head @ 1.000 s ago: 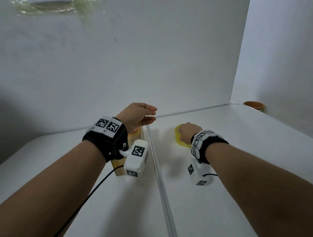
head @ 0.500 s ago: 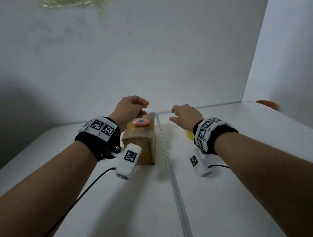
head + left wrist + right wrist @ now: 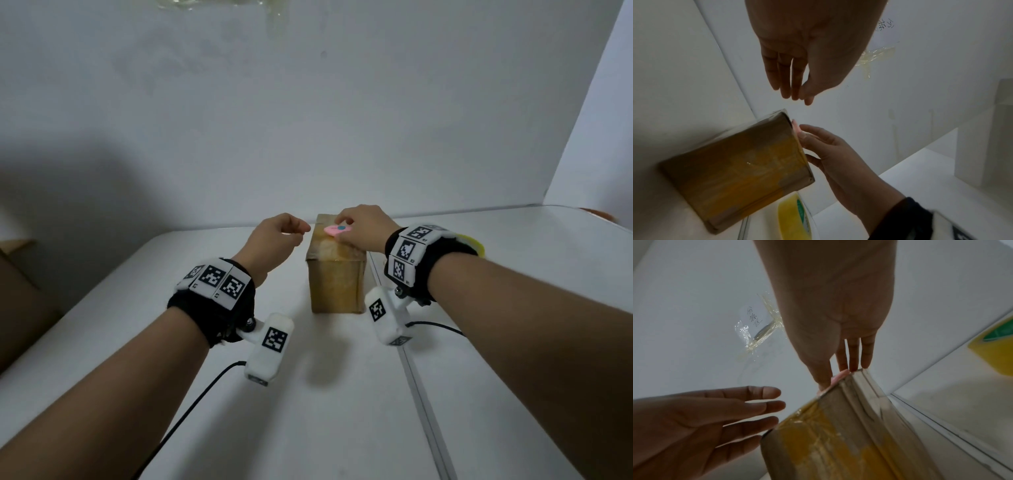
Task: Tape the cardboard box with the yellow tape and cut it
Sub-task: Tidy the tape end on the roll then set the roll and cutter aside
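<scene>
A cardboard box (image 3: 334, 284) stands on the white table, with yellow tape across its top and front. A small pink cutter (image 3: 337, 229) with a blue dot lies on the box top. My right hand (image 3: 346, 228) reaches over the box and pinches the cutter between thumb and fingers; the right wrist view shows the pink edge (image 3: 839, 377) at the fingertips. Just left of the box hovers my left hand (image 3: 301, 233), fingers relaxed and holding nothing. The yellow tape roll (image 3: 476, 244) lies on the table behind my right wrist and is also in the left wrist view as the roll (image 3: 791, 217).
A seam (image 3: 421, 394) runs between two table tops, just right of the box. White walls close the back and right. A brown cardboard piece (image 3: 17, 291) stands at the far left edge. An orange bowl (image 3: 597, 215) sits in the far right corner.
My right hand left the tape roll and moved left onto the box top, taking hold of the pink cutter. My left hand came off the box and now hovers at its left.
</scene>
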### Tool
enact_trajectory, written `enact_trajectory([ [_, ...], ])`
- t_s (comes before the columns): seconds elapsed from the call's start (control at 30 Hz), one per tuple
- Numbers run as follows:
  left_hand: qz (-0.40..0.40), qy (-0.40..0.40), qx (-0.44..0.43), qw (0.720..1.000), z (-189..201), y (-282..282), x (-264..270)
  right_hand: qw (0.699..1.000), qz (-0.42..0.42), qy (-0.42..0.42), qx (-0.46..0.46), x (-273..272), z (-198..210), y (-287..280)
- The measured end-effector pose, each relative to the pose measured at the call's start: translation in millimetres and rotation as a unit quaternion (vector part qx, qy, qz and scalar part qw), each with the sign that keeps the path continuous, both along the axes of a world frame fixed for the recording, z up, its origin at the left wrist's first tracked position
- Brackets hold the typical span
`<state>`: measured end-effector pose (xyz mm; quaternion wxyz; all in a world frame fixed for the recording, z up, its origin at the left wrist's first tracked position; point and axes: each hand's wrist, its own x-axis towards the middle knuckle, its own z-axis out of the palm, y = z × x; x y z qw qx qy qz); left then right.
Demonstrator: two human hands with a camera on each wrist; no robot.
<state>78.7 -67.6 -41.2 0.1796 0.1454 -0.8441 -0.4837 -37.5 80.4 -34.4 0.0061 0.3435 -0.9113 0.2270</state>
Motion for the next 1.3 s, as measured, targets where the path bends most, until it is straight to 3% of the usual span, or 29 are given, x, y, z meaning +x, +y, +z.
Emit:
enact_trajectory([
  [0.2,-0.045,-0.037,-0.074,0.996,-8.5,16.2,2.9,0.999,-0.001,0.003,-0.035,-2.6,-7.4,5.3],
  [0.37,-0.092,-0.078,-0.182,0.976,-9.9,29.9,4.8,0.999,-0.009,0.013,-0.049,-4.2,-16.2,5.9],
  [0.67,-0.054,-0.062,-0.116,0.99,-22.3,40.2,-17.3,0.989,-0.059,-0.008,-0.137,-12.4,-27.9,35.8],
  [0.87,-0.043,-0.075,-0.141,0.986,-22.6,57.4,-45.2,0.979,-0.134,-0.037,-0.151,-31.1,-31.8,89.6],
  [1.03,-0.004,-0.059,-0.219,0.974,-13.2,79.9,-63.3,0.968,-0.215,-0.062,-0.111,-56.6,-40.7,141.6],
  [1.2,-0.049,-0.026,-0.283,0.958,0.1,115.0,-86.9,0.968,-0.236,-0.059,-0.062,-80.5,-51.1,167.1],
  [1.3,-0.082,-0.036,-0.255,0.963,5.0,131.2,-103.3,0.971,-0.232,-0.043,-0.037,-91.9,-53.0,168.2],
])
